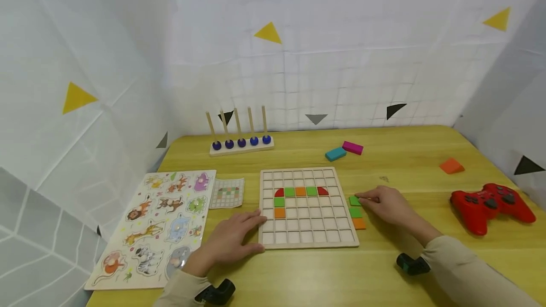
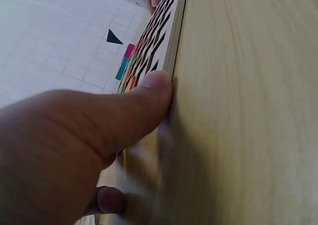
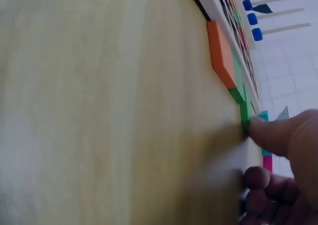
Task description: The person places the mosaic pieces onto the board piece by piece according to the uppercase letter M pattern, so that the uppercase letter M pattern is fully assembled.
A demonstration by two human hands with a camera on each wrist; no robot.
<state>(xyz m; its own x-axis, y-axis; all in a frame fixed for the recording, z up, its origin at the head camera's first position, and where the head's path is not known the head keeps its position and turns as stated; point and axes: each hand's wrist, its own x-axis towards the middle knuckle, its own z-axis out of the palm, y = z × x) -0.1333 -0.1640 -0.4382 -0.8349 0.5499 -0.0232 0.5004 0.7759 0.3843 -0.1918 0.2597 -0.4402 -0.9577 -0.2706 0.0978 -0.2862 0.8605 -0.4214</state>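
A wooden grid board (image 1: 313, 224) lies in front of me. Across its upper part runs a row of green, orange and red tiles, the red end pieces rounded; a green tile (image 1: 279, 202) and an orange tile (image 1: 279, 212) continue down its left side. My left hand (image 1: 232, 236) rests at the board's left edge, thumb against the rim in the left wrist view. At the right edge, my right hand (image 1: 390, 205) pinches a green square tile (image 1: 353, 201) low by the table. Just below it lie another green tile (image 1: 356, 212) and an orange tile (image 1: 359, 223).
A pattern card (image 1: 227, 195) and an animal puzzle board (image 1: 159, 212) lie left. Behind stands a peg rack with blue beads (image 1: 241, 146). Teal (image 1: 335, 154) and magenta (image 1: 353, 147) blocks sit at the back; an orange block (image 1: 452, 166) and red game controller (image 1: 490, 206) lie right.
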